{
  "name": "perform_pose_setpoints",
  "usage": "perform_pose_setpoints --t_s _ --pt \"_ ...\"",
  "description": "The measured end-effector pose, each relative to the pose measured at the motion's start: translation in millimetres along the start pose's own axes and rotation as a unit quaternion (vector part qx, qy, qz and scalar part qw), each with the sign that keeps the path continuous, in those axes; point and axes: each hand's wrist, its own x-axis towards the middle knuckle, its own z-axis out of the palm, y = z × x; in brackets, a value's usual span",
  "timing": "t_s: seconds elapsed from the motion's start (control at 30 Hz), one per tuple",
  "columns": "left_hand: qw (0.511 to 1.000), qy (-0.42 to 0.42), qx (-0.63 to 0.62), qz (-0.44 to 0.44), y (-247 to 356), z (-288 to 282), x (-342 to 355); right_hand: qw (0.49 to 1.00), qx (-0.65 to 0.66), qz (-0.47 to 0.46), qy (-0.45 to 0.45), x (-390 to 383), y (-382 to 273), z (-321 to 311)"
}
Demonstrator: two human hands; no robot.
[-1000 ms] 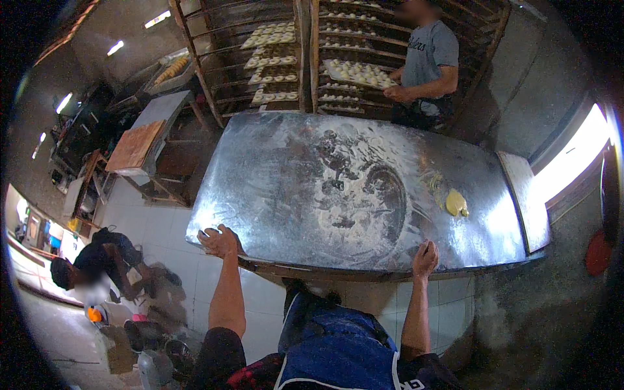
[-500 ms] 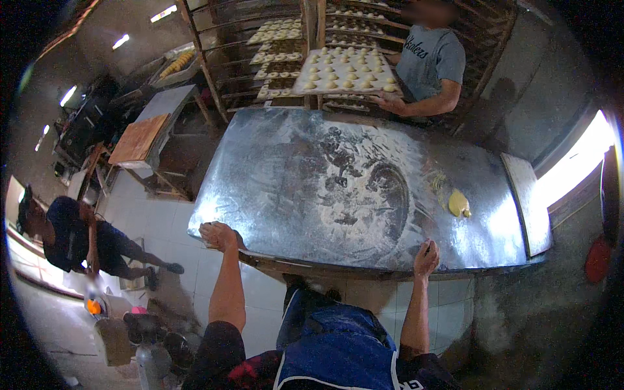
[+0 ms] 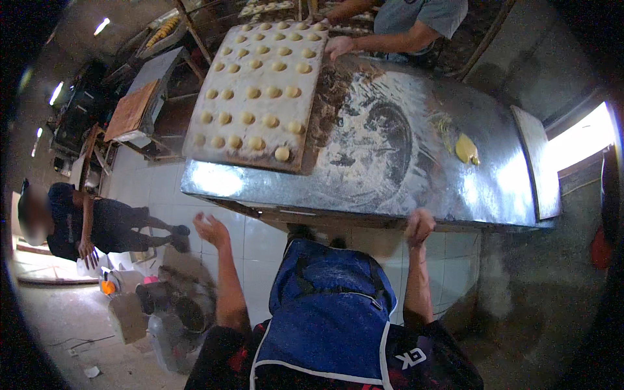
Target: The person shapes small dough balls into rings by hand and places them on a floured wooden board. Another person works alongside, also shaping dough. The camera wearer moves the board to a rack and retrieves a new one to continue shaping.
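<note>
My left hand (image 3: 211,231) hangs in the air just off the near left corner of the metal-topped table (image 3: 260,186), fingers loosely apart and holding nothing. At the table's near edge, farther right, my right hand (image 3: 420,226) is curled closed; what its fingers hold, if anything, is hidden. A floured tray (image 3: 305,140) with rows of small round dough balls (image 3: 253,93) lies over the left part of the table. A co-worker's hand (image 3: 339,47) is at the tray's far right corner. Loose flour (image 3: 364,143) covers the middle of the tabletop, and a yellow dough lump (image 3: 466,149) sits to its right.
A pale board (image 3: 538,162) stands along the table's right end. Behind the table are racks with more trays (image 3: 266,8) and the co-worker (image 3: 416,23). Another person (image 3: 78,221) is at the far left, above several containers (image 3: 166,341) on the floor.
The co-worker has brought the tray from beyond the table onto its left part. My left hand has come off the table corner and loosened; my right stays by the edge.
</note>
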Motion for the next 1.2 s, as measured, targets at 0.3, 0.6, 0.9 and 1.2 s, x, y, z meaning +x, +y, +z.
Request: perform_pose_setpoints --t_s 0.3,0.6,0.9,1.2 --pt "0.869 -0.441 0.148 -0.171 -113 -120 -225 0.845 0.095 0.378 -0.366 -114 -20 100" --pt "0.764 -0.622 0.153 -0.079 -51 -32 -130 0.908 -0.083 0.271 -0.308 36 -44 298" --pt "0.768 -0.632 0.107 0.004 -11 8 -66 0.905 -0.093 0.325 -0.259 5 -22 264" --pt "0.731 -0.665 0.131 0.071 -15 -3 -79 0.797 -0.280 0.498 -0.198 -266 89 -18"
